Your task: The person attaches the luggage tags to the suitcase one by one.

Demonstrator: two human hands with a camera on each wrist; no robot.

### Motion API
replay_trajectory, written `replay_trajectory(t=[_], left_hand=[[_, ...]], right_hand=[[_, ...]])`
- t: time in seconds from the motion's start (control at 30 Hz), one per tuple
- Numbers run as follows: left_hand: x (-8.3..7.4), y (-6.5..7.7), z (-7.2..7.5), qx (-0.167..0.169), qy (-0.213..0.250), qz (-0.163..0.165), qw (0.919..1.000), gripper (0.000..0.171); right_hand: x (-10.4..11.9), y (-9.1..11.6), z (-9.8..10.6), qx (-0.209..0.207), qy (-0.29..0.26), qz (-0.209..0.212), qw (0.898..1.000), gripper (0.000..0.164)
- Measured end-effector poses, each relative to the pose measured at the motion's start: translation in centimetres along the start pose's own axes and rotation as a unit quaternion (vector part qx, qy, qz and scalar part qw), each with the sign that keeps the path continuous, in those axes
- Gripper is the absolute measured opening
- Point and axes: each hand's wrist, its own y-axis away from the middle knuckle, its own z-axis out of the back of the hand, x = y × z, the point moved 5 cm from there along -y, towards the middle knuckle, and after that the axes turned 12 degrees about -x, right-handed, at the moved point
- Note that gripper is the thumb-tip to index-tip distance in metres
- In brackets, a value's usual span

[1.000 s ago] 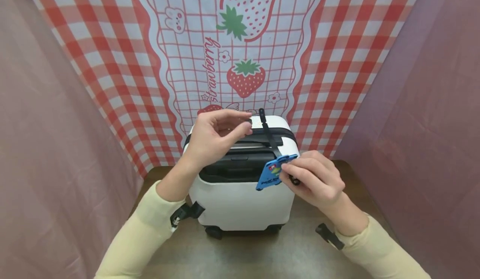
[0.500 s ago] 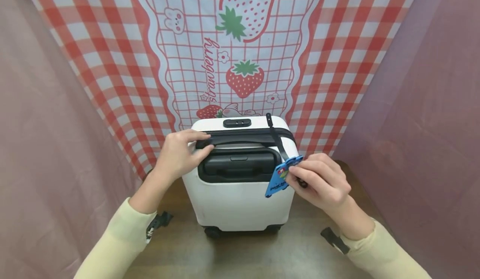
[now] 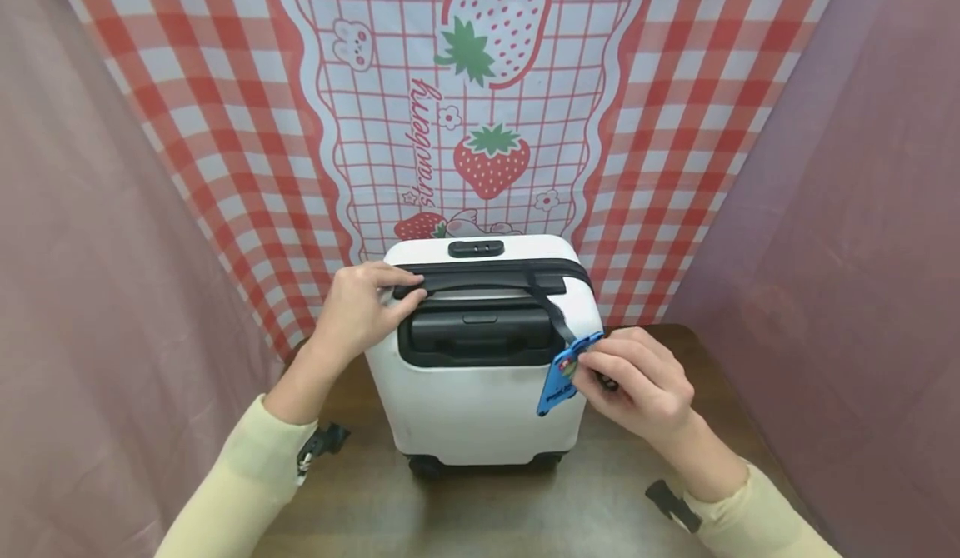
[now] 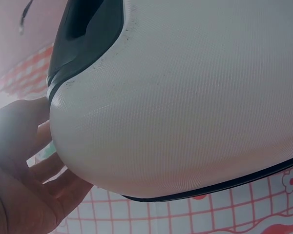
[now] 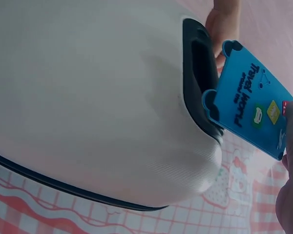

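Observation:
A white suitcase (image 3: 480, 412) stands upright, its black carry handle (image 3: 480, 281) running along the top. At the handle's left end, my left hand (image 3: 358, 304) pinches it between thumb and forefinger. In the left wrist view that hand's other fingers (image 4: 63, 183) lie by the suitcase's rounded corner. My right hand (image 3: 643, 381) pinches a blue luggage tag (image 3: 557, 385) just off the suitcase's right side. The tag's black strap (image 3: 558, 323) rises from it and overlaps the handle's right part. "Travel" lettering and small coloured pictures show on the tag (image 5: 244, 92) in the right wrist view.
Under the suitcase is a brown wooden table (image 3: 480, 512). A black combination lock (image 3: 476, 248) sits on the suitcase's top, and a retracted pull handle (image 3: 480, 333) in its front recess. Behind hangs a strawberry-print cloth (image 3: 491, 158); pink curtains (image 3: 810, 208) close both sides.
My left hand has moved from beside the strap leftward and down to the handle's left end. My right hand has carried the tag slightly right and down; the strap's tip has dropped to the handle.

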Motion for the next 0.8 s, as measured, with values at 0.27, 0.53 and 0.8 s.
replay_trajectory(t=[0.27,0.53,0.8], left_hand=[[0.2,0.0,-0.1,0.003,-0.002,0.007,1.0,0.026],[0.2,0.1,-0.3,0.009,-0.01,0.014,0.9998,0.027],[0.3,0.1,-0.3,0.007,-0.002,0.016,0.9998,0.028]], right_hand=[[0.4,1.1,-0.2,0.0,-0.01,-0.011,1.0,0.027],[0.4,1.6,-0.3,0.02,-0.005,-0.027,0.999,0.026],[0.1,2.5,-0.1,0.057,0.004,-0.058,0.997,0.023]])
